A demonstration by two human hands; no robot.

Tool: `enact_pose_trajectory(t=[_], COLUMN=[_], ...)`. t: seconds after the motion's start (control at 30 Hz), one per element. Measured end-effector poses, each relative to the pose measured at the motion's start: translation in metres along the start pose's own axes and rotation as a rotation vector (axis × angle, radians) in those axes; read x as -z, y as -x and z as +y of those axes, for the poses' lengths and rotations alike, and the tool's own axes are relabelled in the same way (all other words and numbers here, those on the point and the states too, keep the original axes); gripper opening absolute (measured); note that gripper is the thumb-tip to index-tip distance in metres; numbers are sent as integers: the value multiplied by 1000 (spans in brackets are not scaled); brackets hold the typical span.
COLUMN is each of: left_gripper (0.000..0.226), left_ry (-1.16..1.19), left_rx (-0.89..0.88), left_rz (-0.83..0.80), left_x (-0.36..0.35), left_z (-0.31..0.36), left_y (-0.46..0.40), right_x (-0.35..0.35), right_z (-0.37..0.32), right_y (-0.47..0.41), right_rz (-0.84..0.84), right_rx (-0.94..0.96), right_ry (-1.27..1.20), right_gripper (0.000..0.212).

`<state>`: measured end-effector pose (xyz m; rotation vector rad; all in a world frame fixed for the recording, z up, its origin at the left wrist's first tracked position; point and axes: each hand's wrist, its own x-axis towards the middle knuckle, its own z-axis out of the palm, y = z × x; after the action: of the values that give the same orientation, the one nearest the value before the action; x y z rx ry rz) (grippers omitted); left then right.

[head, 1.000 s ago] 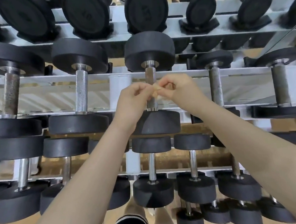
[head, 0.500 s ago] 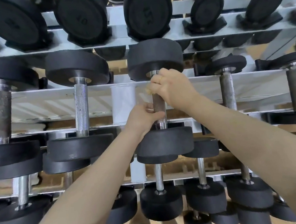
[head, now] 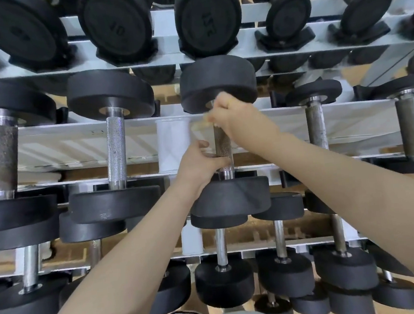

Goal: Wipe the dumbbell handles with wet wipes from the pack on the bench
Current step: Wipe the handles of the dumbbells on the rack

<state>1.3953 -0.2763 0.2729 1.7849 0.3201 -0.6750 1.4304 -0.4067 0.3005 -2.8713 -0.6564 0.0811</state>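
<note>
knurled handle (head: 223, 144): left hand (head: 199, 165) grips base; right hand (head: 237, 118) grips top

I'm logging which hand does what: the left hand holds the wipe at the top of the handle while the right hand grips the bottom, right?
Reversed. In the head view the right hand holds the wipe at the top of the handle, and the left hand grips the bottom.

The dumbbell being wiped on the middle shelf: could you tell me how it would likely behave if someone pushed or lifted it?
The dumbbell probably feels heavy: its black heads are thick and wide. It seems unlikely to roll, since it sits across the rack rails. The knurled handle, held by the left hand and wiped by the right hand, should grip well.
</note>
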Motion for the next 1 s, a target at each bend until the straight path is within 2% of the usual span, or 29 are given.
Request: enact_pose_trajectory(t=[0.07,0.17,0.2,0.27,0.33,0.4,0.43,0.47,0.5,0.57,0.6,0.63,0.7,0.73,0.8,0.83,0.9,0.97,1.0], left_gripper=[58,29,27,36,46,46,47,48,47,33,28,27,34,38,46,47,49,51,52], left_ry=[-40,-167,-171,-124,-51,32,76,117,152,188,180,157,110,92,50,27,9,10,17], left_rx=[22,5,1,13,17,10,3,-1,-6,-35,-57,-73,-103,-116,-142,-152,-158,-156,-163], left_rz=[24,64,74,68,59,108,145,177,196,219,211,184,76,28,-23,-27,-13,-6,-8], left_x=[0,-1,-1,0,0,0,1,1,1,1,1,1,1,1,1,1,1,1,0], left_z=[-2,-5,-6,-6,-3,0,1,0,-1,-4,-5,-4,-1,-1,-1,-2,-3,-4,-4], left_y=[-3,-4,-3,-3,-1,3,5,7,8,8,6,5,3,2,0,-1,-3,-3,-4], right_x=[0,-5,-5,-4,1,2,-3,-5,-6,-4,-1,2,3,2,-5,-7,-13,-14,-13], right_z=[0,2,1,1,0,1,0,-1,-3,-4,-1,2,12,16,19,17,10,5,5], right_y=[-15,-24,-23,-20,-14,-3,7,16,26,40,40,37,26,19,5,-1,-12,-7,0], right_rz=[24,2,-17,-89,-96,-179,-164,-186,-277,-417,-373,-260,71,174,244,261,293,202,91], right_rx=[11,144,164,203,242,312,331,281,196,88,16,-108,-490,-689,-974,-1035,-1066,-1010,-957], right_ry=[83,153,162,238,158,-43,-148,-241,-303,-405,-497,-602,-818,-978,-1424,-1602,-1678,-1504,-1370], right_gripper=[24,19,18,11,21,15,13,16,18,18,16,15,14,15,20,22,24,25,27])
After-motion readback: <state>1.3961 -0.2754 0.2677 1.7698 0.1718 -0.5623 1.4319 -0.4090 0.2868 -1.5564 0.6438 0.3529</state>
